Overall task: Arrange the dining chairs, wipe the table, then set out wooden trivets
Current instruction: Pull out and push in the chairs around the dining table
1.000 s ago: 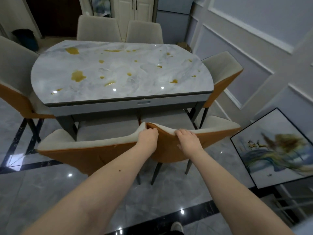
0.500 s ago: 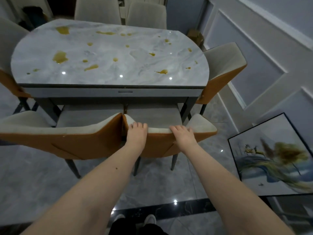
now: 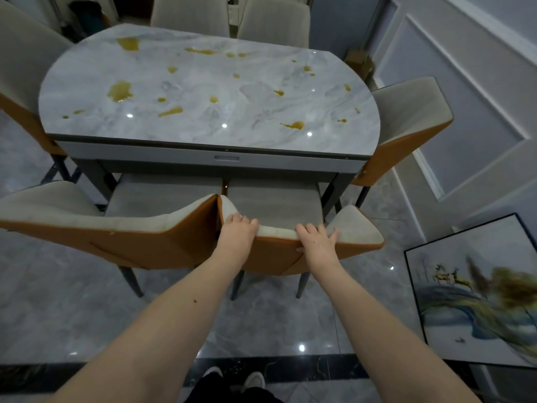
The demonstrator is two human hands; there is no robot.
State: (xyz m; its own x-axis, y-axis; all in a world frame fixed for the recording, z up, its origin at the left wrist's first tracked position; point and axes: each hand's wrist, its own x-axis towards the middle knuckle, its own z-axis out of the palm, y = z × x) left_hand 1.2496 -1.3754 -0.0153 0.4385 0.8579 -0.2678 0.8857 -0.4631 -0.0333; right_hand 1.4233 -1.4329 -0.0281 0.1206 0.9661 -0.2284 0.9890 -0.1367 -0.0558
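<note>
A grey marble dining table (image 3: 209, 91) carries several yellow-brown spills. Two orange-backed, cream-cushioned chairs stand side by side at its near edge. My left hand (image 3: 236, 232) grips the top of the right chair's backrest (image 3: 357, 234) near its left corner, fingers curled over the cushion. On the same backrest top my right hand (image 3: 316, 238) lies with the fingers spread over the edge. The left near chair (image 3: 87, 225) touches it at the corner. The seats sit tucked under the table edge. No trivets or cloth are in view.
More chairs stand at the left end (image 3: 20, 62), right end (image 3: 406, 123) and far side (image 3: 273, 21) of the table. A framed picture (image 3: 476, 298) leans against the panelled wall at the right. The glossy grey tile floor (image 3: 72, 301) has a dark border strip under my feet.
The right near chair has slid in toward the table, its seat now under the edge and its back level with the left chair. Both hands stayed on its backrest; my right fingers have spread.
</note>
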